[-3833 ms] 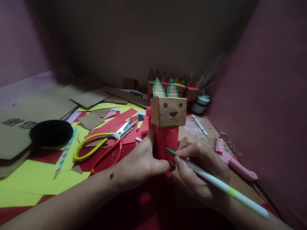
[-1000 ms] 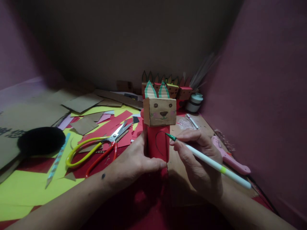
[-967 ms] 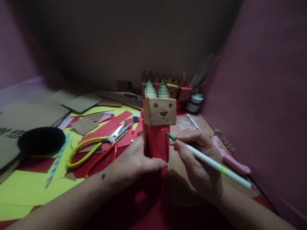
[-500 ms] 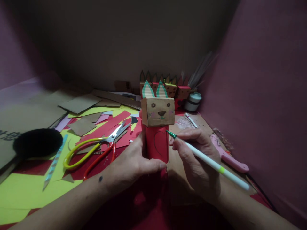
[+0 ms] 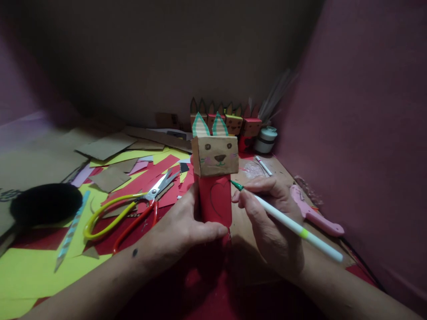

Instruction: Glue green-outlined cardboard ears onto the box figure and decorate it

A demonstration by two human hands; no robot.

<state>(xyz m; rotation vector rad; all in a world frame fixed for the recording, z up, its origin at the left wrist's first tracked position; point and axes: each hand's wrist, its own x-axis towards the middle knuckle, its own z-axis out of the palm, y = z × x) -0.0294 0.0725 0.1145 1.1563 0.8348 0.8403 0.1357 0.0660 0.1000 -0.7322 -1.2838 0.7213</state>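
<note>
Left hand grips figure, right hand marker, a pale jar hiding its contents.

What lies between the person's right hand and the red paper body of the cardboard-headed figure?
In the head view, the green tip of the white, yellow-banded marker.

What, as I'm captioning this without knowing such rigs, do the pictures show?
There is no machine: one person works bare-handed, wearing the camera on the head; it looks forward and down. The left hand holds an upright figure with a box-shaped brown cardboard head and red body. The right hand holds a white pen, its green tip close to a dark heart-shaped line on that body. Lying at left are scissors with one yellow and one red handle, a blue-striped pencil and yellow paper; at right, a pink gun-shaped tool. Similar eared figures stand behind.
</note>
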